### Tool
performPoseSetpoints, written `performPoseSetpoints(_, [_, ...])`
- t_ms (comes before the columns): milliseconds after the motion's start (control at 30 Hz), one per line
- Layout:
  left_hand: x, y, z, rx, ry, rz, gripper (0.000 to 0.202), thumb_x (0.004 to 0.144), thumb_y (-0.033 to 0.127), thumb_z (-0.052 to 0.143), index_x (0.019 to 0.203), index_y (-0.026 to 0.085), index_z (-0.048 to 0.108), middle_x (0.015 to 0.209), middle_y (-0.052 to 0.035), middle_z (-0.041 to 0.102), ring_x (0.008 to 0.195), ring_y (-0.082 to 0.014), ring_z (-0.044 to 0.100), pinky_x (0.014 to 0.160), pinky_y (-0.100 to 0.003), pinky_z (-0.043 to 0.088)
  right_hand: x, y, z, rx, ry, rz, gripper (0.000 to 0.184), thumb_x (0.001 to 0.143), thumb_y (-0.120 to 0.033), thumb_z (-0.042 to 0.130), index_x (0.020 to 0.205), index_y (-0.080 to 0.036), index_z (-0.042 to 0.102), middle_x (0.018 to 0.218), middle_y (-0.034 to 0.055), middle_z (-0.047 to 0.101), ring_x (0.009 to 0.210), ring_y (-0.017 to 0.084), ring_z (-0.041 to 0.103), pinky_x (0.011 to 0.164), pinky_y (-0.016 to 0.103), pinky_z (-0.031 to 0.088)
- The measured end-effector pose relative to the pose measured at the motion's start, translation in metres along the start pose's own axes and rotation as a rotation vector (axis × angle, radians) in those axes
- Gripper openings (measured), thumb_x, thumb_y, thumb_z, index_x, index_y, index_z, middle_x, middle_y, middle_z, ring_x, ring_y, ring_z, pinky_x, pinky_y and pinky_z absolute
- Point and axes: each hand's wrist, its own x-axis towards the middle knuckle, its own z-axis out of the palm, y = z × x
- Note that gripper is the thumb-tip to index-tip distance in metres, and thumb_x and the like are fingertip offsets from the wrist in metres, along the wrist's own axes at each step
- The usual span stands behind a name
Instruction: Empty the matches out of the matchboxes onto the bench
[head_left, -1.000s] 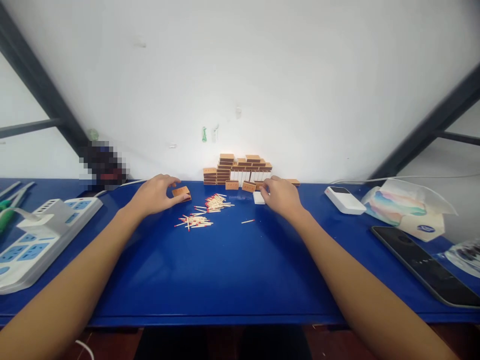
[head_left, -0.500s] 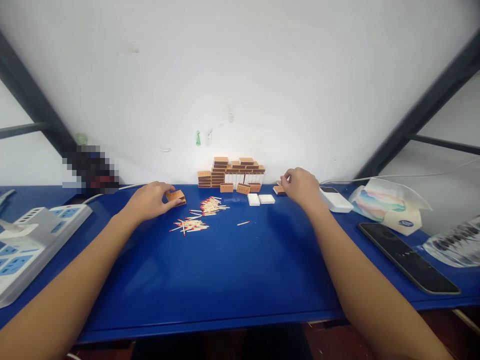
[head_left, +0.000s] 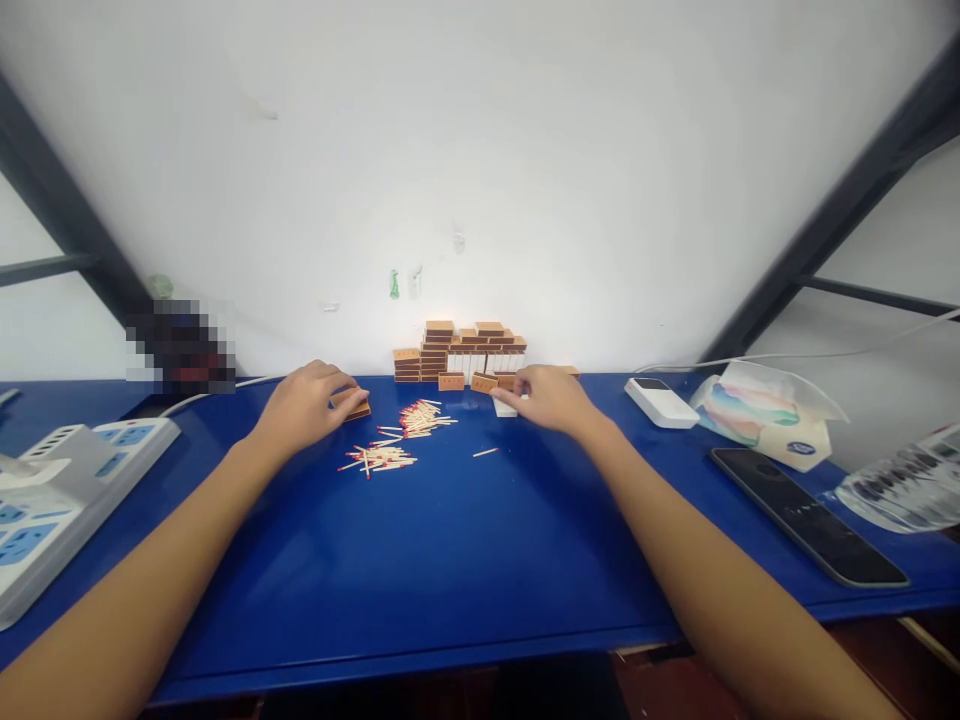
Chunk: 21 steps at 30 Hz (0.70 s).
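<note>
My left hand is closed around the side of a small stack of matchboxes on the table, thumb in front and fingers behind. My right hand hovers low over white matchbox trays, with its thumb stretched out and apart from the curled fingers. The hand covers part of these trays. Just beyond its thumb leans a brown matchbox. Red-tipped matches lie in two loose piles between my hands, and a single match lies apart to their right.
Stacked matchboxes stand against the wall. At the right are a white device, a tissue pack, a phone and a clear plastic bottle. A power strip lies on the blue table at the left.
My right hand has moved left from the matchbox at the right to the white trays. My left hand stays at its matchboxes, and the upper box looks less tilted. The view has shifted slightly.
</note>
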Motion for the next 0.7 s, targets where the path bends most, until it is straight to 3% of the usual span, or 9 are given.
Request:
performPoseSetpoints(133, [-0.001,0.025,0.005,-0.068,0.006,0.126,0.038,0.105,0.049,0.052,0.102,0.021,0.078,0.100,-0.0126,0.079,0.098,-0.0310,0.069,0.091,-0.048,0.055,-0.005,-0.028,0.008,-0.108,-0.106,-0.022,0.027,0.104,-0.043,0.063,0.098,-0.018,0.072,0.109,0.0136,0.080,0.096,0.027,0.073,0.075,0.032,0.043])
performPoseSetpoints(300, [-0.005,0.051,0.014,-0.104,-0.003,0.243,0.033,0.109,0.045,0.053,0.111,0.022,0.077,0.105,-0.0095,0.080,0.099,-0.0265,0.070,0.092,-0.043,0.055,-0.007,-0.028,0.004,-0.120,-0.128,-0.050,0.016,0.104,-0.025,0.060,0.099,-0.017,0.072,0.108,0.0135,0.078,0.093,0.026,0.070,0.073,0.031,0.039])
performPoseSetpoints(433, [-0.009,0.064,0.018,-0.157,0.031,0.249,0.038,0.108,0.051,0.058,0.124,0.021,0.074,0.107,-0.0105,0.078,0.099,-0.0269,0.071,0.089,-0.042,0.055,-0.013,-0.035,-0.009,0.119,-0.064,-0.215,0.015,0.105,-0.026,0.063,0.093,-0.018,0.069,0.093,0.0064,0.072,0.081,0.019,0.060,0.069,0.029,0.034])
performPoseSetpoints(567, [-0.014,0.076,0.019,-0.252,0.009,0.257,0.057,0.101,0.062,0.065,0.140,0.020,0.065,0.118,-0.0127,0.076,0.104,-0.0290,0.070,0.089,-0.044,0.057,-0.025,-0.055,-0.012,0.442,-0.194,-0.468,0.017,0.102,-0.030,0.071,0.089,-0.020,0.069,0.080,-0.0008,0.059,0.074,0.015,0.051,0.069,0.028,0.034])
performPoseSetpoints(633, [-0.016,0.081,0.020,-0.298,-0.023,0.284,0.058,0.100,0.062,0.068,0.140,0.021,0.065,0.121,-0.0127,0.075,0.106,-0.0296,0.069,0.089,-0.044,0.057,-0.031,-0.064,-0.008,0.512,-0.231,-0.507,0.015,0.101,-0.030,0.072,0.089,-0.021,0.069,0.081,-0.0015,0.056,0.073,0.015,0.049,0.069,0.028,0.034])
performPoseSetpoints(700, [-0.016,0.084,0.021,-0.343,-0.058,0.320,0.046,0.100,0.057,0.070,0.130,0.022,0.070,0.117,-0.0107,0.076,0.106,-0.0287,0.068,0.089,-0.044,0.056,-0.035,-0.070,-0.005,0.534,-0.227,-0.513,0.014,0.101,-0.029,0.072,0.090,-0.021,0.069,0.083,-0.0016,0.054,0.073,0.014,0.047,0.068,0.028,0.034])
